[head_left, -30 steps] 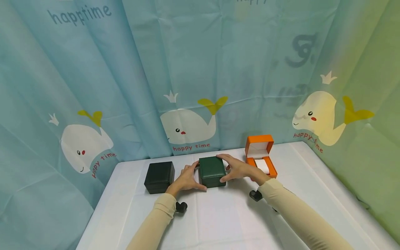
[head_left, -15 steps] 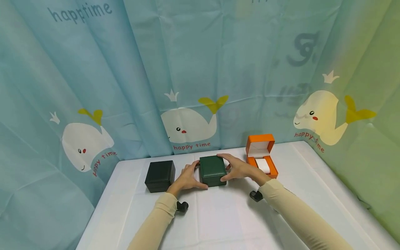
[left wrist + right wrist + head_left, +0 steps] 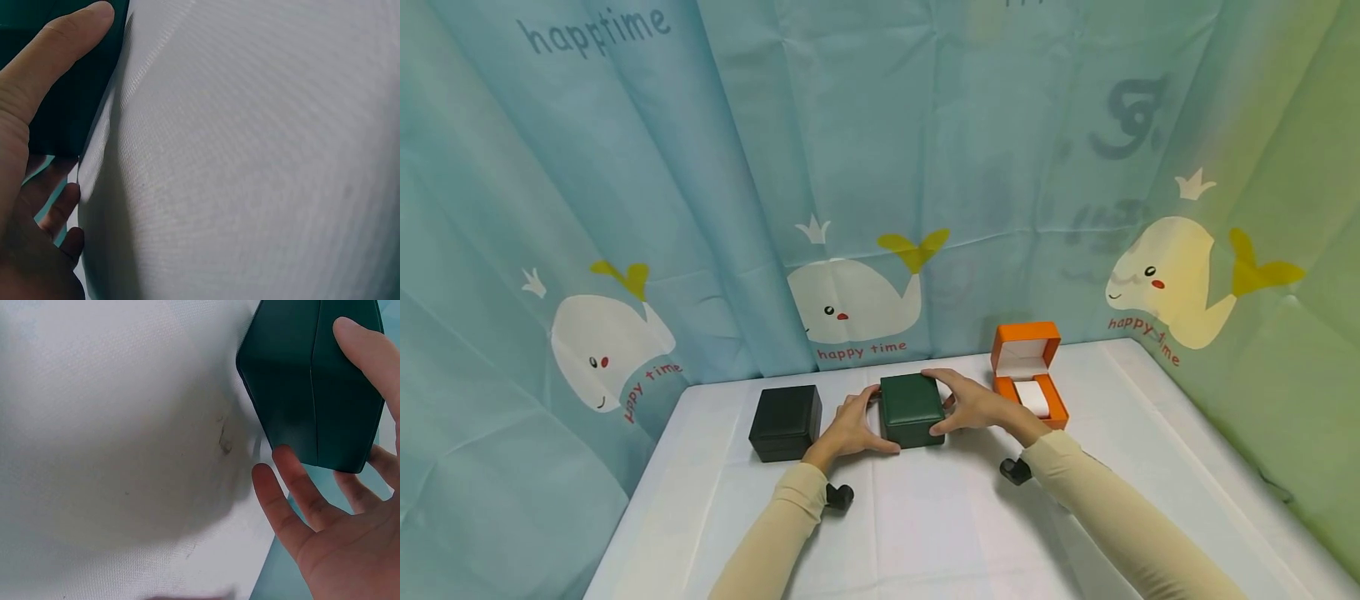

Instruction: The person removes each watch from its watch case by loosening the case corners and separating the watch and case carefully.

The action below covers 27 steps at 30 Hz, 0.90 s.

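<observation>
A closed green box [image 3: 912, 400] with a leathery lid sits on the white table between both hands. My left hand [image 3: 848, 431] holds its left side, and in the left wrist view the thumb [image 3: 69, 37] lies along the box's front face. From the right, my right hand [image 3: 973, 406] grips the same box. In the right wrist view that thumb [image 3: 365, 353] presses on the lid part, above the seam, while the index finger reaches over to the back. The lower fingers [image 3: 306, 494] of the right hand spread loosely beside the box.
Left of my left hand stands a closed black box [image 3: 785, 422]. An orange box [image 3: 1026, 375] with its lid up and a white cushion [image 3: 1032, 399] inside stands behind the right hand. A whale-printed curtain [image 3: 865, 167] hangs along the table's back edge.
Hands and green box keep practically the same pose. Only the head view has shifted very slightly.
</observation>
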Motion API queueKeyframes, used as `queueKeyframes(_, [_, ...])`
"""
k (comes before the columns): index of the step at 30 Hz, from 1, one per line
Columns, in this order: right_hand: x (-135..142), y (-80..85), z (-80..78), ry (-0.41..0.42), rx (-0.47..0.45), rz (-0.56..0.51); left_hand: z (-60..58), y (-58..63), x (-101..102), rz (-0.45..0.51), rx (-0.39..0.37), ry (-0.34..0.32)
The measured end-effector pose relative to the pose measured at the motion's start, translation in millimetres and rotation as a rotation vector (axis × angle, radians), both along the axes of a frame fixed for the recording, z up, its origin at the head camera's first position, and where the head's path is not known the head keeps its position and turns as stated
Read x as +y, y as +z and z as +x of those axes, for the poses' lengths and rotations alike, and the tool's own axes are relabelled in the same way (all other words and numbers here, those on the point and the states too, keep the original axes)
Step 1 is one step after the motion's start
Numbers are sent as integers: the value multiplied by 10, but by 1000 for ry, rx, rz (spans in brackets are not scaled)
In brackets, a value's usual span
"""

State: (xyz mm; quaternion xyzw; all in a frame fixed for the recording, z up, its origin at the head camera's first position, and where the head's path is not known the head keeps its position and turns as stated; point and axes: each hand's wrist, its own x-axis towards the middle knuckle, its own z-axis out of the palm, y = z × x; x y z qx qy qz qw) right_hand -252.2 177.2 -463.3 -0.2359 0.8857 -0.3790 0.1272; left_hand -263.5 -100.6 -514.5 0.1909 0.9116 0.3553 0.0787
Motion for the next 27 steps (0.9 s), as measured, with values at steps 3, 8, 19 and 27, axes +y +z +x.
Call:
queueKeyframes(3, [5, 2, 4, 0, -6, -5, 11, 10, 8, 1, -8, 4])
queueKeyframes(8, [12, -2, -2, 11, 9, -9, 24, 28, 7, 7, -7, 9])
queueKeyframes(19, [22, 9, 11, 23, 21, -8, 20, 34, 3, 14, 12, -17])
queueKeyframes(27, [14, 12, 2, 17, 28, 5, 12, 26, 0, 23, 12, -14])
